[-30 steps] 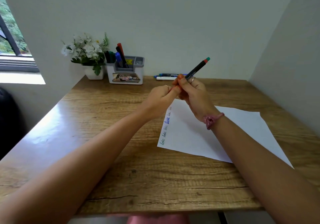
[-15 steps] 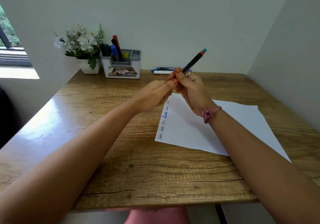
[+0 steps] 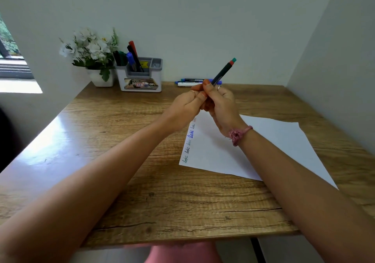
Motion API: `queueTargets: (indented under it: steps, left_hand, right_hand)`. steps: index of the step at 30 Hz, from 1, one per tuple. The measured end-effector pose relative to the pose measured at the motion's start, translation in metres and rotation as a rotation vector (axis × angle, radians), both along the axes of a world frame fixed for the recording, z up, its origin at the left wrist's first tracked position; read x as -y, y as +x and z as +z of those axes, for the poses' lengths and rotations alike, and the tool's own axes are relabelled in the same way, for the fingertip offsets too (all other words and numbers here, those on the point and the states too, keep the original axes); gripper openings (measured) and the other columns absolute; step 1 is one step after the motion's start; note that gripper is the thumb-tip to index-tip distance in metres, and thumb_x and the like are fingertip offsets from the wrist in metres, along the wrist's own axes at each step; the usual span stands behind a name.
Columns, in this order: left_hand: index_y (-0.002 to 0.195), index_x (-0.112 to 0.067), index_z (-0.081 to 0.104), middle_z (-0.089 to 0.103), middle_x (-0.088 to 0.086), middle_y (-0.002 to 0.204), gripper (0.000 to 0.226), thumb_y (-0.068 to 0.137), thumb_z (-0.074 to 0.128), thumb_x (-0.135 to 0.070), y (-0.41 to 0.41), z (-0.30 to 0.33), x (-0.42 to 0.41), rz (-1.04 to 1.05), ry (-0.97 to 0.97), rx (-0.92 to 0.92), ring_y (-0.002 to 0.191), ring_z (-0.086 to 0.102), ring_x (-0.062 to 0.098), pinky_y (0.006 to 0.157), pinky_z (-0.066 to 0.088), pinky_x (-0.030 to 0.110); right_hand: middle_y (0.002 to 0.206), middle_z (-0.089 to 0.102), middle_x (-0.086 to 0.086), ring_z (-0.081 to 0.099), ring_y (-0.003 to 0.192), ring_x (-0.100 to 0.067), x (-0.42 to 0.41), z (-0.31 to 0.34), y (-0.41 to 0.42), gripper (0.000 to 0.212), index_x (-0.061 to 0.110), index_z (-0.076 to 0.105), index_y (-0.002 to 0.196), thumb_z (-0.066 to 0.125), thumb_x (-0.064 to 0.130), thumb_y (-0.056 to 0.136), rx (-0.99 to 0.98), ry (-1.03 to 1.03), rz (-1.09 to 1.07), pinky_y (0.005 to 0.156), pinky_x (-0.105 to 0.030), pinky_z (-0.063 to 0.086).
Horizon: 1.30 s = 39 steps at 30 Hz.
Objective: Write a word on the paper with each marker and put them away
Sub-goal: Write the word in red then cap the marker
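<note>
**Wooden surface, marker held over paper**

Wooden surface (image 3: 121,181) against white walls. Right hand (image 3: 220,104) grips dark marker (image 3: 223,72) above paper (image 3: 263,140); left hand (image 3: 185,106) pinches its hidden lower end, likely the cap. Likely uncapping or recapping; cannot tell which. Holder (image 3: 142,77) stands far left, two markers (image 3: 190,82) lie behind.

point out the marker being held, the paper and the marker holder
marker (image 3: 222,72), head view, on the dark barrel above the fingers
paper (image 3: 280,140), head view, on the bare white sheet right of the wrist
marker holder (image 3: 140,78), head view, on its white front wall
</note>
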<state>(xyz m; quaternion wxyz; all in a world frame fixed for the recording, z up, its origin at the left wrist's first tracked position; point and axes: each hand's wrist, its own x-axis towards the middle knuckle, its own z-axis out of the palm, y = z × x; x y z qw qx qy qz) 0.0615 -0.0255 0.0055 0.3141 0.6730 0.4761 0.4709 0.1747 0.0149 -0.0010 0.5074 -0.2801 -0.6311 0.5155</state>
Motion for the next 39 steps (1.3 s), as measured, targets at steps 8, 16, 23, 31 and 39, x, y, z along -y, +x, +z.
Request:
queueTargets:
  steps: [8, 16, 23, 31, 39]
  left_hand:
    - [0.061, -0.019, 0.031, 0.026, -0.001, 0.055, 0.049, 0.081, 0.036, -0.064, -0.017, -0.004, -0.004, -0.098, -0.264, -0.055, 0.046, 0.020, 0.010, 0.045, 0.019, 0.024]
    - [0.105, -0.021, 0.047, 0.051, -0.018, 0.098, 0.062, 0.065, 0.068, -0.063, -0.055, -0.025, -0.018, 0.030, -0.098, -0.697, 0.088, 0.048, 0.002, 0.079, 0.040, 0.028]
    - [0.106, -0.023, 0.038, 0.048, -0.016, 0.100, 0.070, 0.062, 0.065, -0.071, -0.058, -0.025, -0.025, -0.020, -0.189, -0.738, 0.089, 0.045, 0.003, 0.073, 0.036, 0.025]
    - [0.097, -0.026, 0.040, 0.043, -0.015, 0.079, 0.055, 0.064, 0.058, -0.067, -0.055, -0.017, -0.025, -0.058, -0.225, -0.826, 0.071, 0.040, 0.000, 0.059, 0.026, 0.016]
    - [0.079, -0.032, 0.033, 0.043, -0.012, 0.076, 0.047, 0.060, 0.055, -0.069, -0.054, -0.017, -0.027, -0.068, -0.251, -0.866, 0.066, 0.039, 0.001, 0.055, 0.026, 0.017]
  right_hand:
    - [0.058, 0.046, 0.004, 0.036, 0.057, -0.009, -0.009, 0.003, 0.009, 0.031, 0.015, 0.070, 0.086, 0.045, 0.030, 0.097, -0.069, 0.035, 0.019, 0.060, -0.025, 0.036]
    - [0.069, 0.061, 0.001, 0.058, 0.060, -0.009, -0.055, 0.008, 0.038, 0.016, 0.010, 0.069, 0.094, 0.053, 0.010, 0.092, 0.233, -0.165, 0.085, 0.063, -0.022, 0.054]
    - [0.072, 0.069, -0.005, 0.066, 0.059, -0.015, -0.069, -0.015, 0.046, 0.026, 0.012, 0.063, 0.079, 0.052, -0.010, 0.087, 0.294, -0.145, 0.172, 0.058, -0.025, 0.057]
    - [0.050, 0.062, 0.003, 0.059, 0.047, -0.010, -0.089, 0.002, 0.027, 0.016, 0.006, 0.056, 0.075, 0.054, -0.005, 0.086, 0.490, 0.044, 0.186, 0.046, -0.020, 0.049]
    - [0.051, 0.054, 0.003, 0.049, 0.041, -0.006, -0.097, -0.027, 0.011, 0.005, 0.015, 0.053, 0.070, 0.055, 0.011, 0.073, 0.463, 0.069, 0.200, 0.039, -0.018, 0.040]
